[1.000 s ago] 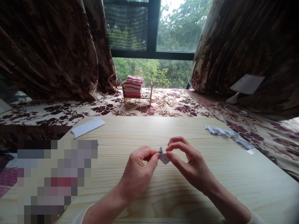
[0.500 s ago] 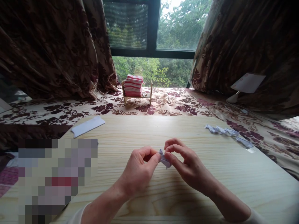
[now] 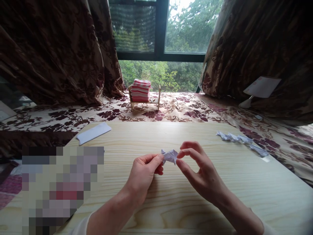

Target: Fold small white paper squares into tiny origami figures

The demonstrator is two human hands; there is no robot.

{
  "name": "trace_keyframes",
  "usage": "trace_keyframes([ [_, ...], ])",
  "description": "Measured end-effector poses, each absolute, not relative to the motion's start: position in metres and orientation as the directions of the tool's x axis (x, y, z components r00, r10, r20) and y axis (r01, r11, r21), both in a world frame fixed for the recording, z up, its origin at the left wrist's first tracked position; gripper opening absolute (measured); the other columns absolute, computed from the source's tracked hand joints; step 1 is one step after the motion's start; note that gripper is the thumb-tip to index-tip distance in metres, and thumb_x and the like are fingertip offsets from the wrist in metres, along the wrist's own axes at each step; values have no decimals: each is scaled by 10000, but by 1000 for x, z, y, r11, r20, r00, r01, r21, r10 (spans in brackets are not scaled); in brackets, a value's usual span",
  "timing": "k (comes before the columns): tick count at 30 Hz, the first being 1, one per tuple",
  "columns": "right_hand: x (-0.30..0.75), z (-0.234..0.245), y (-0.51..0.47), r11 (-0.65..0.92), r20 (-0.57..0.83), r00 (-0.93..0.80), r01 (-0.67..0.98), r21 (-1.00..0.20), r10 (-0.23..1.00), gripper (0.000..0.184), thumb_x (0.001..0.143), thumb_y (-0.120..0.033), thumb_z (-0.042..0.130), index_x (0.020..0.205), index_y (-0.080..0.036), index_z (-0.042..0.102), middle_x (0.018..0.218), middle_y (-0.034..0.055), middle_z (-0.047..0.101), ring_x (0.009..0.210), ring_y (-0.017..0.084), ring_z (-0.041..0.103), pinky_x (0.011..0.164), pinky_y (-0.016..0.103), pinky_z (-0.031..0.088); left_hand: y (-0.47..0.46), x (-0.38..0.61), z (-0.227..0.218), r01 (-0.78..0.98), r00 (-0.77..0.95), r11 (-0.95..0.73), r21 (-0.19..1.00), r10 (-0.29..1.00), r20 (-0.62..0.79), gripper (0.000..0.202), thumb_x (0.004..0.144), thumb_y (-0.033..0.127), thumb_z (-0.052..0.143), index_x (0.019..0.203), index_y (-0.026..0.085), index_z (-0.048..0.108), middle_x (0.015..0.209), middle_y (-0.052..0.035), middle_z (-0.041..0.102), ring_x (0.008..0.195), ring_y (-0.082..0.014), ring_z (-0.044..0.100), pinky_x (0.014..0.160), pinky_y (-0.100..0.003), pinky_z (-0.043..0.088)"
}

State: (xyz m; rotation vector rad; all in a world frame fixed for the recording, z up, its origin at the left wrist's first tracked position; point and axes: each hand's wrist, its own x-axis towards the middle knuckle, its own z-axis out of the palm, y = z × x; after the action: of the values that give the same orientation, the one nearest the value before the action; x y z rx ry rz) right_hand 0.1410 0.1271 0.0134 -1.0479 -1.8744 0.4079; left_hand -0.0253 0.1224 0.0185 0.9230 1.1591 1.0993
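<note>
My left hand [image 3: 146, 173] pinches a small folded white paper piece [image 3: 169, 156] by its left end, between thumb and fingers. The piece has pointed corners and crossing creases, and it is held above the wooden table. At its right end, my right hand [image 3: 199, 169] has thumb and forefinger closed on the tip, the other fingers curled above. Several similar folded paper pieces [image 3: 234, 137] lie in a row at the table's right edge. Over at the left edge rests a flat stack of white paper strips [image 3: 94, 133].
A pale wooden table [image 3: 151, 133] spans the foreground, with a pixelated patch [image 3: 63, 182] at its left. Beyond it, a flowered cloth carries a small wooden rack [image 3: 158, 98] of striped pink cloths [image 3: 140, 90]. A white lamp [image 3: 262, 86] stands at right, its cord trailing.
The folded paper has been turned and raised slightly, so more of its creased face shows. My right-hand fingers have moved from over it to its right tip.
</note>
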Motion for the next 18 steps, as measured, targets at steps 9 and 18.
trace_keyframes([
  [9,139,10,128,653,629,-253,513,-557,735,67,814,-128,579,823,-194,589,942,61,508,873,191,535,749,341,450,122,-24,20,-219,134,300,928,952,-276,197,705,276,638,584,122,629,584,-11,553,565,-107,488,577,-235,422],
  [18,138,9,129,625,615,-222,520,-582,757,44,833,-166,569,815,-200,592,919,66,526,889,209,532,755,359,460,119,-23,22,-100,139,277,956,955,-262,200,716,254,571,573,121,613,583,-17,551,573,-118,494,600,-260,422],
])
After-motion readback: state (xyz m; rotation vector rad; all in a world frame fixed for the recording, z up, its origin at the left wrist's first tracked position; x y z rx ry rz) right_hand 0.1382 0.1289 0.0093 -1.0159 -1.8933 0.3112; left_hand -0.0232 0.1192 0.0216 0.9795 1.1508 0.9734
